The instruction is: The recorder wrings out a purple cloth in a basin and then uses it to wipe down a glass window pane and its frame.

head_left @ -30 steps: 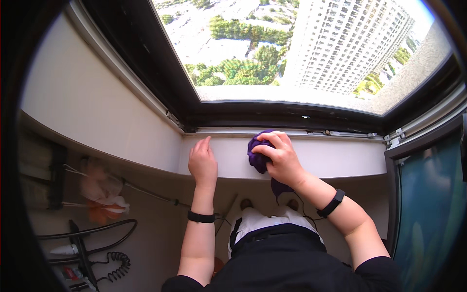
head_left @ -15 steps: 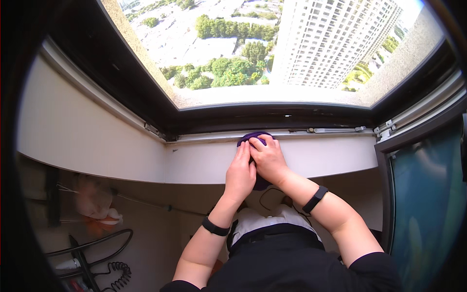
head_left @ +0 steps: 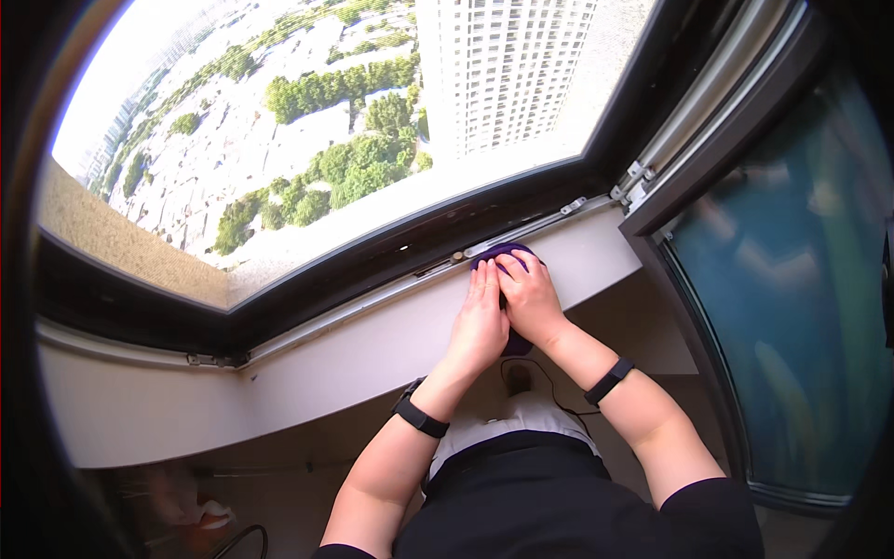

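A dark purple cloth (head_left: 517, 347) is bunched under both of my hands at the inner edge of the window frame (head_left: 326, 279). My left hand (head_left: 480, 321) presses its fingers, held close together, onto the cloth. Beside it, my right hand (head_left: 533, 300) has its fingers bent over the same cloth, the two hands touching. The cloth covers part of the white sill (head_left: 372, 359) and reaches the metal window stay (head_left: 535, 226) along the frame. One end of it hangs below my wrists. Its underside is hidden.
At the right a dark-framed window sash (head_left: 782, 307) stands swung inward, its glass reflecting. Beyond the window opening are trees and a tall building (head_left: 503, 74) far below. Under the sill at the lower left lie a cable and an orange-white object (head_left: 207, 526).
My view has turned toward the right, so the swung-in sash fills more of it. Both hands and the cloth have slid rightward along the sill, up to the window stay.
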### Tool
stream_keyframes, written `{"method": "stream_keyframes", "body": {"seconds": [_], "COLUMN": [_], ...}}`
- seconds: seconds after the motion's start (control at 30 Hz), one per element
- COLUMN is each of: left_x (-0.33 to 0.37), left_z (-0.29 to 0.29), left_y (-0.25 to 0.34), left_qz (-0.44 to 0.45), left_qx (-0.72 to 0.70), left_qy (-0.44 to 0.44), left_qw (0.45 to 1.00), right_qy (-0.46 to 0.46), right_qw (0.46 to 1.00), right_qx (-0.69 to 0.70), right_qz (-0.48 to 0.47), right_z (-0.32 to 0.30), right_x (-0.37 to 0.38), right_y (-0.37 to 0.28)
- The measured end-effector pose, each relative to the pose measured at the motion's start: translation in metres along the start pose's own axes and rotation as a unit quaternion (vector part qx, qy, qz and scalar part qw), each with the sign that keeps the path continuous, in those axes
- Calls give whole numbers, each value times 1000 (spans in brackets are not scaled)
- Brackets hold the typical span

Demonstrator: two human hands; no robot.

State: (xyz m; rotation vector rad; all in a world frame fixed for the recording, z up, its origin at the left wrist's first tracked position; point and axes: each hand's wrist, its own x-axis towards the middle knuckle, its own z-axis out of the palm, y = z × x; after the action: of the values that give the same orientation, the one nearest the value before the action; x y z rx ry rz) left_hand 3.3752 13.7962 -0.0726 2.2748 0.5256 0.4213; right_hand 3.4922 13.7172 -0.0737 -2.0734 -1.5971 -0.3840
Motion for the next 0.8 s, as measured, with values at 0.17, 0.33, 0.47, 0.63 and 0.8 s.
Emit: {"method": "stream_keyframes", "body": {"seconds": [0.17,0.33,0.47,0.63,0.8], "left_x": [46,84,98,87,52], "left_z": [29,60,87,109,117], "left_y": [33,53,74,90,100], "left_qz": [46,77,71,112,117], "left_qx": [-13,-3,-41,-55,-79], "left_qy": [-71,-106,-148,-166,-138], "left_qw": [996,991,986,978,980], "right_qy": [-7,-21,-54,-72,-96], "right_qw": [996,986,972,945,950], "right_qx": [-27,-64,-88,-112,-138], "right_qz": [86,155,212,300,262], "right_z": [-19,-31,-50,-73,-95], "right_x": [-13,-26,-44,-73,-91], "right_y": [53,88,98,93,88]}}
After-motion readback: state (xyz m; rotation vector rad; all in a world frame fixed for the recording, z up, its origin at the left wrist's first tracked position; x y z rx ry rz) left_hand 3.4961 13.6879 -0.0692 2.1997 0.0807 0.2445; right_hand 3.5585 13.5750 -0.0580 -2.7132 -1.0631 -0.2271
